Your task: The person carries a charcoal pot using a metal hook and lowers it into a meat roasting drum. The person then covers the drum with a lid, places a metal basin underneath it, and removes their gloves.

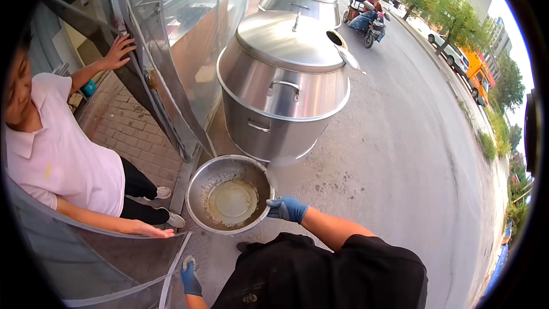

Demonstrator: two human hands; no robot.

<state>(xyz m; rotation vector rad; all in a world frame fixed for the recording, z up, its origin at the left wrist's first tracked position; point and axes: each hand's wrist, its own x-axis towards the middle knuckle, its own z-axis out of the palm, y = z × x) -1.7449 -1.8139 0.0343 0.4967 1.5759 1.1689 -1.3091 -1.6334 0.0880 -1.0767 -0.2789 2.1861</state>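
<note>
My right hand (289, 210), in a blue glove, is closed on the right rim of a wide metal basin (197, 191). Murky liquid (233, 201) lies in the bottom, with bits stuck to the inner wall. Lower down, my left hand (190, 274), gloved too, hangs beside the white-edged clear plastic curtain (86, 263). Its fingers look curled; whether they grip the curtain edge or something else cannot be made out. Left of the basin, another person's open hand (151, 230) reaches out, near the rim but apart from it.
A large lidded steel steamer drum (274, 97) stands just beyond the basin, a second drum (303, 0) behind it. The person in a pale shirt (74, 149) stands in the doorway, one hand (120, 51) at the curtain frame. A rider on a three-wheeler (369, 23) is on the road.
</note>
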